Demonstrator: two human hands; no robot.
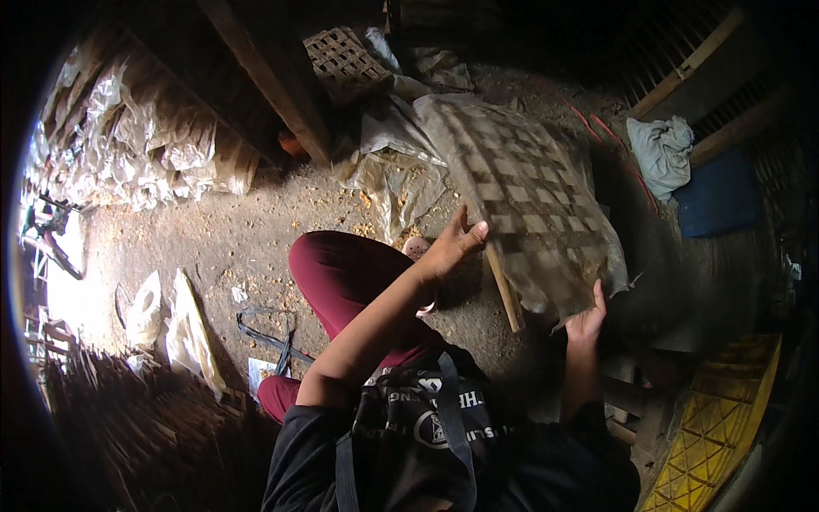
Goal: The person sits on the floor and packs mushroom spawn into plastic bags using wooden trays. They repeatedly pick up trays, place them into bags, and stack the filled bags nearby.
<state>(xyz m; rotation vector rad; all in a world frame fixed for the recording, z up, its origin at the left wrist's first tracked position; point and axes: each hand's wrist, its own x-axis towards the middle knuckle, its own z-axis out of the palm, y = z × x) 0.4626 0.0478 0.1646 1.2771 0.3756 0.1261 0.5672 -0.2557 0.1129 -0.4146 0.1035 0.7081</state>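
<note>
A large woven lattice panel (546, 183), with a thin cloudy sheet lying over its strips, is tilted in front of me to the right. My left hand (456, 247) grips its left edge, thumb on the upper side. At the near right corner my right hand (587, 320) holds the edge, fingers partly hidden beneath it. A wooden stick (505, 290) juts out from under the panel near my left hand. Part of the panel's near end is blurred. Beyond its left side, crumpled plastic sheeting (397, 188) lies on the ground.
A wooden post (269, 81) slants down at the upper left beside stacked plastic-wrapped bundles (153, 145). Another lattice piece (345, 60) lies at the back. A pale cloth sack (661, 154) and a yellow crate-like panel (721, 418) are at the right. Crumbs litter the dirt floor (256, 222).
</note>
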